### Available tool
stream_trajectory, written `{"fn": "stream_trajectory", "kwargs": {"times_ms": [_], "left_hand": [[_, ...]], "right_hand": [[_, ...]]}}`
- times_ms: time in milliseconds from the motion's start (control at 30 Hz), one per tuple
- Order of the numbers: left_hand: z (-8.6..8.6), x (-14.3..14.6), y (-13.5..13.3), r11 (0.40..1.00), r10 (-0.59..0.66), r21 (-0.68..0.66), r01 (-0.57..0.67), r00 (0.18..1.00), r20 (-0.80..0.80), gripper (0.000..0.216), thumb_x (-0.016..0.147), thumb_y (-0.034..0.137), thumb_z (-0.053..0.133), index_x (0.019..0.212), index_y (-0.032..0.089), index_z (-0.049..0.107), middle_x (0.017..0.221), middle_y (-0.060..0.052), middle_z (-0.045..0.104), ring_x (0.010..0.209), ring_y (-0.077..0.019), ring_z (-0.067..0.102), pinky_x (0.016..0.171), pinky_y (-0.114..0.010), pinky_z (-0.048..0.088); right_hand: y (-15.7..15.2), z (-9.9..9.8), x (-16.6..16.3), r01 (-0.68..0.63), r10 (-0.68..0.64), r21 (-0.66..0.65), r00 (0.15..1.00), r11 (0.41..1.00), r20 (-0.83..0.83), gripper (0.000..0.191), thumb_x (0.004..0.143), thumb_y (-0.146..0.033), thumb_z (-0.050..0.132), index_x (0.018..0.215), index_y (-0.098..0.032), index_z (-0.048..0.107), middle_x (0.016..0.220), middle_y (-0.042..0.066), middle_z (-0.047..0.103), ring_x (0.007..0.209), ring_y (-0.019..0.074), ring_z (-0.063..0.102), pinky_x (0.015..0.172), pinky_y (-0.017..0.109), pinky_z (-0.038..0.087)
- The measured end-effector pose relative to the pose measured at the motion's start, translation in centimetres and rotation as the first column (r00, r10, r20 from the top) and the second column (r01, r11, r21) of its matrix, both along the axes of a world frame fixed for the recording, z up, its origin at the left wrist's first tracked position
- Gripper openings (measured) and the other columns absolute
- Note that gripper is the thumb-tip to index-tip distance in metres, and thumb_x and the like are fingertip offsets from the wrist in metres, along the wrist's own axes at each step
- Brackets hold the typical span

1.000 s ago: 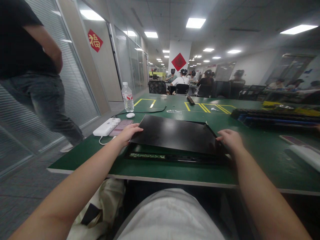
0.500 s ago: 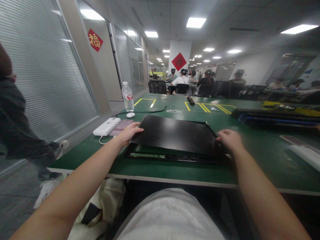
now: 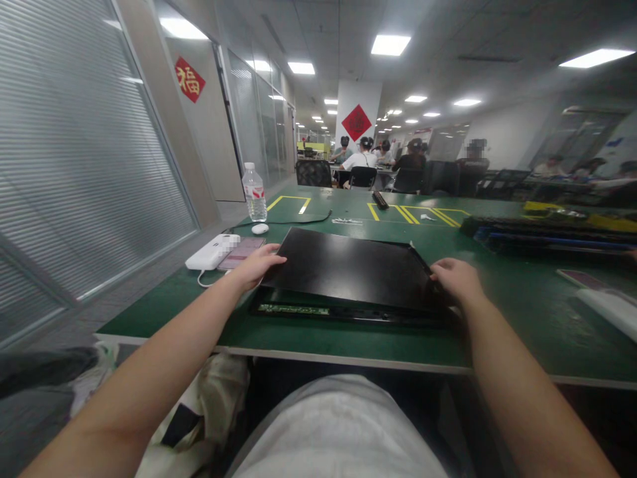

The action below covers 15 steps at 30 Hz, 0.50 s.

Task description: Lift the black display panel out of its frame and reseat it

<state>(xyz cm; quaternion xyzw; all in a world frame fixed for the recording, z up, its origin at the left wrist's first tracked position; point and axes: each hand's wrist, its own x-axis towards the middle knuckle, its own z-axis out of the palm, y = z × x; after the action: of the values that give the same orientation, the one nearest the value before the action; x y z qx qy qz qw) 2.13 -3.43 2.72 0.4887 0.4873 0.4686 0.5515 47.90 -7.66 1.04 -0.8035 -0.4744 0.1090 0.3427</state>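
Observation:
A flat black panel (image 3: 348, 265) lies tilted over a black frame (image 3: 343, 312) with a green circuit strip along its near edge, on the green table (image 3: 522, 318). My left hand (image 3: 256, 264) grips the panel's left edge, fingers curled over it. My right hand (image 3: 455, 279) grips the panel's right near corner, fingers closed on the edge. The panel's near side is raised a little off the frame.
A white power bank (image 3: 212, 252) and a phone (image 3: 241, 252) lie left of the panel. Behind them are a white mouse (image 3: 259, 229) and a water bottle (image 3: 254, 192). Dark trays (image 3: 547, 232) sit far right. People sit at a far table. A bag (image 3: 209, 405) rests by my lap.
A person walking past on the left has moved out of view; only a dark blur stays at the lower left. My hands and the panel have barely moved.

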Motion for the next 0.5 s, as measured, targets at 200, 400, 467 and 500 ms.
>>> {"fn": "stream_trajectory", "kwargs": {"times_ms": [200, 400, 467, 500], "left_hand": [[0.06, 0.07, 0.03, 1.0, 0.003, -0.005, -0.003, 1.0, 0.004, 0.044, 0.058, 0.011, 0.078, 0.1, 0.019, 0.068, 0.077, -0.001, 0.078, 0.061, -0.0192, 0.071, 0.061, -0.03, 0.056], [0.1, 0.07, 0.06, 1.0, -0.01, -0.018, 0.01, 1.0, 0.004, 0.042, 0.06, 0.01, 0.077, 0.1, 0.019, 0.067, 0.078, -0.002, 0.079, 0.061, -0.0197, 0.072, 0.063, -0.032, 0.058], [0.09, 0.03, 0.04, 1.0, -0.014, -0.021, 0.014, 1.0, 0.004, 0.043, 0.06, 0.01, 0.078, 0.101, 0.02, 0.068, 0.079, -0.002, 0.079, 0.064, -0.0207, 0.073, 0.066, -0.033, 0.059], [0.09, 0.02, 0.02, 1.0, -0.017, -0.023, 0.017, 1.0, 0.004, 0.044, 0.06, 0.01, 0.079, 0.101, 0.02, 0.068, 0.081, -0.002, 0.079, 0.066, -0.0216, 0.074, 0.068, -0.033, 0.059]], "right_hand": [[-0.24, 0.14, -0.12, -0.016, 0.016, -0.016, 1.0, 1.0, -0.01, 0.021, 0.074, -0.028, 0.061, 0.087, -0.019, 0.074, 0.076, 0.006, 0.077, 0.052, 0.0154, 0.062, 0.059, 0.029, 0.05], [-0.33, 0.22, -0.27, 0.004, -0.005, -0.019, 1.0, 1.0, -0.016, 0.019, 0.073, -0.026, 0.061, 0.086, -0.018, 0.074, 0.076, 0.007, 0.077, 0.048, 0.0144, 0.06, 0.054, 0.028, 0.049], [-0.36, 0.27, -0.34, 0.007, -0.008, -0.018, 1.0, 1.0, -0.019, 0.019, 0.074, -0.026, 0.062, 0.086, -0.018, 0.074, 0.076, 0.007, 0.077, 0.047, 0.0141, 0.06, 0.053, 0.027, 0.049], [-0.39, 0.31, -0.38, 0.007, -0.008, -0.018, 1.0, 1.0, -0.02, 0.018, 0.074, -0.025, 0.062, 0.086, -0.018, 0.074, 0.076, 0.007, 0.077, 0.047, 0.0139, 0.06, 0.053, 0.027, 0.049]]}}
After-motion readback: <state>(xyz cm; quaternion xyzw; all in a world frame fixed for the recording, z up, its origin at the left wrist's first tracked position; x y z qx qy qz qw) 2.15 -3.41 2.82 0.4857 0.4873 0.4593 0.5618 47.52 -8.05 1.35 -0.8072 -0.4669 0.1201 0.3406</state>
